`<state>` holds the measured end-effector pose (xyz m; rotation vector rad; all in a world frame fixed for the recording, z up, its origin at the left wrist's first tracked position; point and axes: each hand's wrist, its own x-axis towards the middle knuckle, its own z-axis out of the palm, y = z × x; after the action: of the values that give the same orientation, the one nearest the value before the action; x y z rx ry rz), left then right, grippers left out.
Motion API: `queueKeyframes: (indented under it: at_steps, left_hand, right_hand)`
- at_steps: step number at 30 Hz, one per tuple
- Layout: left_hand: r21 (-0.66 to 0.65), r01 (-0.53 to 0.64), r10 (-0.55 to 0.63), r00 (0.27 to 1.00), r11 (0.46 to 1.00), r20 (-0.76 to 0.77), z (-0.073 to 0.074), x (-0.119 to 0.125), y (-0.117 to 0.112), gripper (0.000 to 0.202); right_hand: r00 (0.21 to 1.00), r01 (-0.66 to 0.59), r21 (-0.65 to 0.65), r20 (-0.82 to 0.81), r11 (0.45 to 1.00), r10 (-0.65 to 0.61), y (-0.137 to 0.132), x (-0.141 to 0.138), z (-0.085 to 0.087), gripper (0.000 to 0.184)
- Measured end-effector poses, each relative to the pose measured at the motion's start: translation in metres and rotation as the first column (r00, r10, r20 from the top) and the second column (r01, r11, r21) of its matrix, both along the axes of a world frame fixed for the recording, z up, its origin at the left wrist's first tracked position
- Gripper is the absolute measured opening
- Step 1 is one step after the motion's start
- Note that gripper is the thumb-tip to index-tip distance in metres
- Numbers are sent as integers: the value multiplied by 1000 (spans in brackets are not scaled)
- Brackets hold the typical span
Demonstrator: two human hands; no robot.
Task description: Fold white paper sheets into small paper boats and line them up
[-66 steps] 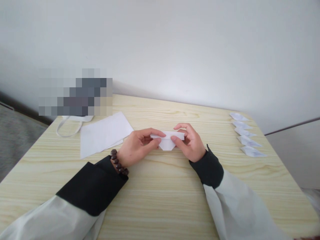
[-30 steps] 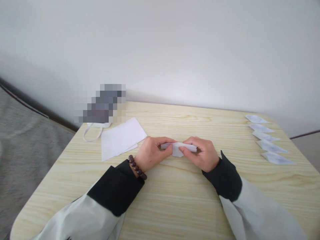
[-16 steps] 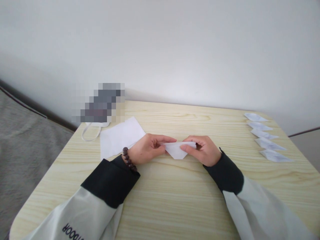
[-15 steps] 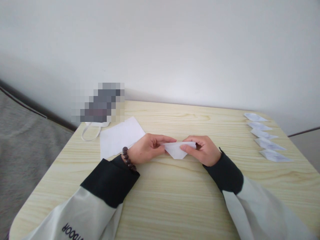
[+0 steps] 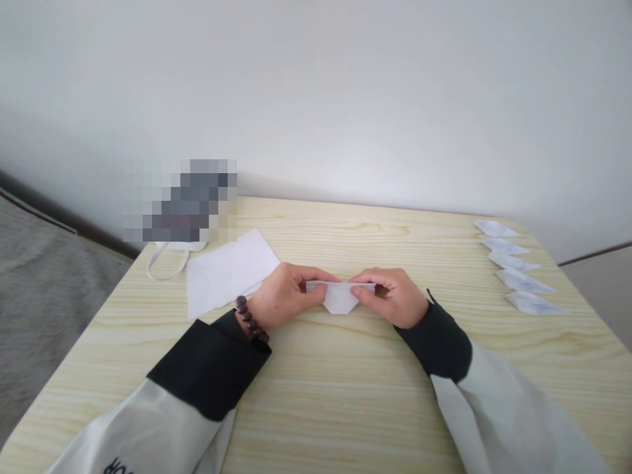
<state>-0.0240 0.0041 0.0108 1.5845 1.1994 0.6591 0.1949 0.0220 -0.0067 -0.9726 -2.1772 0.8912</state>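
Note:
Between my two hands is a small folded piece of white paper (image 5: 340,301), its long straight edge at the top and its lower side narrowing to a short blunt edge. My left hand (image 5: 286,293) pinches its left end between thumb and fingers; a dark bead bracelet (image 5: 251,320) circles that wrist. At the right end, my right hand (image 5: 390,296) grips the paper with the thumb on the near face and the fingers behind. Both hands are low over the middle of the wooden table.
Flat white paper sheets (image 5: 230,270) lie left of my left hand. Behind them is a pixelated dark object (image 5: 187,204) with a white strap (image 5: 168,270). Several folded paper boats (image 5: 523,282) form a column along the table's (image 5: 345,408) right side. A white wall (image 5: 345,99) rises behind.
My left thumb has moved inward onto the paper's near face, and both hands now hold its top edge more evenly. The whole view has shifted slightly.

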Motion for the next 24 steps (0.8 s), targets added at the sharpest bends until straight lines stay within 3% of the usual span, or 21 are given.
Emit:
queueKeyframes:
  at_steps: [11, 14, 19, 24]
  left_hand:
    - [-47, 83, -76, 989, 995, 130, 1, -5, 5, 31]
    - [-27, 73, -70, 991, 997, 111, -2, -4, 4, 31]
    - [-2, 28, -28, 999, 1000, 45, -6, -2, 3, 32]
    - [2, 16, -16, 1000, 1000, 9, -2, -3, 3, 27]
  right_hand:
    - [995, -94, -226, -58, 970, 83, 8, 15, -6, 29]
    - [996, -87, -191, -47, 978, 79, 6, 12, -4, 29]
    - [999, -25, 7, 41, 1000, 25, 1, 0, 0, 20]
    - [998, -17, -19, 67, 1000, 18, 1, 0, 1, 20]
